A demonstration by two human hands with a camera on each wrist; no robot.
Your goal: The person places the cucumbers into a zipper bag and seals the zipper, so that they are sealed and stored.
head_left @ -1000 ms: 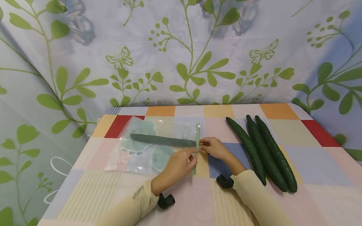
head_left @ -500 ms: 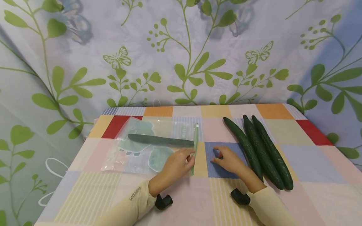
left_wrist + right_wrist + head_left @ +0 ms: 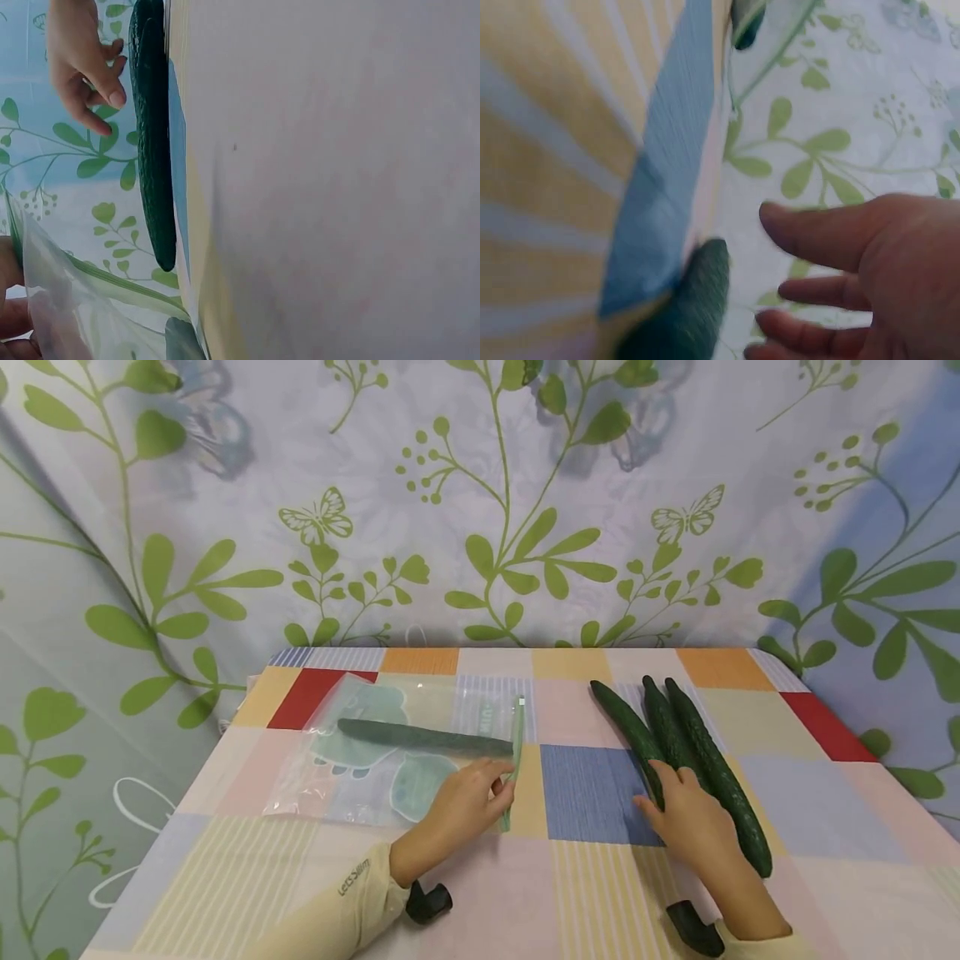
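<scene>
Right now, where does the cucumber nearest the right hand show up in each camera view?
Head: leftmost loose cucumber, right of centre, under the right hand.
Left wrist: dark vertical strip, upper left.
Right wrist: blurred green tip, bottom centre.
Shared landmark: blue tablecloth square.

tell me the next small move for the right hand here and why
Probably closing the right hand round the nearest loose cucumber. Its fingers are spread, lying over the near ends of the three cucumbers, gripping nothing yet. The left hand pinches the green zip edge of the bag, which already holds one cucumber, so another looks due to go in.
</scene>
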